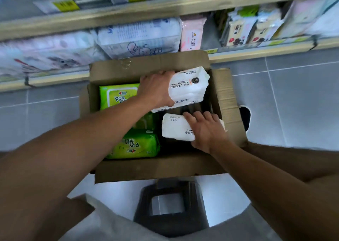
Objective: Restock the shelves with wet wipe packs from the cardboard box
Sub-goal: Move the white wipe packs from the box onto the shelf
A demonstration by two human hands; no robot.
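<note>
Head view looks down on the brown cardboard box (161, 169) standing open on the grey tiled floor, right below the lowest shelf (256, 54). Your left hand (156, 89) grips a white soft-pack of baby wet wipes (189, 86), raised above the box's far right corner. Your right hand (205, 130) rests on a second white wipe pack (174, 129) inside the box's right half, fingers curled over its top, apparently about to grip it.

You are at the picking step, judging by this. Next, carry the raised pack up from the box to the shelf gap (211, 33) beside the pink pack (191, 33); the box's upright far flap (146, 63) stands in that path, so lift clear of it.

Three green wipe packs (134, 145) fill the box's left half. A dark plastic stool (170, 206) stands just behind the box's near wall.
</note>
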